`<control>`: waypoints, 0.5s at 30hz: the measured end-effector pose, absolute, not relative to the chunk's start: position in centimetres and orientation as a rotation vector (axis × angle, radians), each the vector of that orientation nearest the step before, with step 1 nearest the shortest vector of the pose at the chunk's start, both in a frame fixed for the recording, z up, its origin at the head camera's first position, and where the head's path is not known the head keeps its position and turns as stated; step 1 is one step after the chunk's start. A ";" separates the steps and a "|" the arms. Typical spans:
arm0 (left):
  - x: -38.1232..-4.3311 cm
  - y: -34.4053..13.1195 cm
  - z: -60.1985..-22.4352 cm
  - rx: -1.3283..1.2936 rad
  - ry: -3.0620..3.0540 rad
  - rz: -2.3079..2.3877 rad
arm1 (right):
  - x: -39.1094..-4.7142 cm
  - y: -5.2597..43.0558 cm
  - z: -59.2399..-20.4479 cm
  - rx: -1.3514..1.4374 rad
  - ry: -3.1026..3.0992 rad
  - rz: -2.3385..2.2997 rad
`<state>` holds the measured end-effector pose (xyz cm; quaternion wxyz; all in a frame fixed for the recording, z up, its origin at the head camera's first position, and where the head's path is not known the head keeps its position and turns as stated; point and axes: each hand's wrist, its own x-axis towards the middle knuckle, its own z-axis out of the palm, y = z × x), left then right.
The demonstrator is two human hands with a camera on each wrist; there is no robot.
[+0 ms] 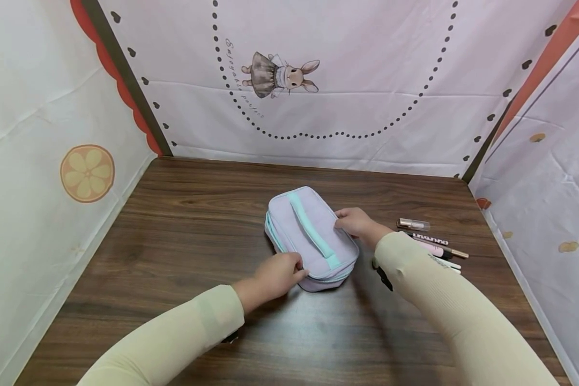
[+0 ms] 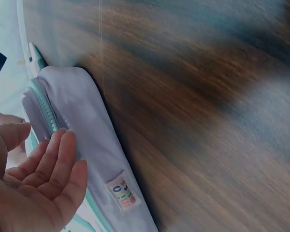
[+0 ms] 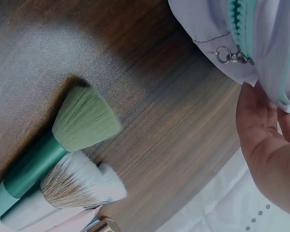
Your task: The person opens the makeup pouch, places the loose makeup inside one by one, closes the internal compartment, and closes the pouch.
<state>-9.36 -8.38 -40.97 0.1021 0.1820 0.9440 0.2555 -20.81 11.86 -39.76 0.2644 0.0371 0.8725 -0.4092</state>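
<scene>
A lilac zippered cosmetic bag (image 1: 324, 220) with a mint carry handle (image 1: 311, 230) lies at an angle on the table. My left hand (image 1: 279, 272) holds its near left corner, with the fingertips right at the mint zipper (image 2: 48, 111) in the left wrist view. On the far right side, my right hand (image 1: 359, 224) pinches the edge of the upper section. Below that edge, the right wrist view shows a metal zip pull (image 3: 227, 55) beside a parted stretch of zipper. What the bag holds is hidden.
Right of the bag lie a clear-and-gold cosmetic tube (image 1: 413, 224) and several slim makeup items, partly behind my right sleeve. The right wrist view shows a green makeup brush (image 3: 84, 121) and a white-and-brown brush (image 3: 75, 183). Patterned cloth (image 1: 366, 107) walls the table's far side.
</scene>
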 end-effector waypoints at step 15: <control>-14.9 -13.8 -39.9 0.220 2.910 0.751 | -19.4 13.8 -38.7 -0.048 2.524 -0.929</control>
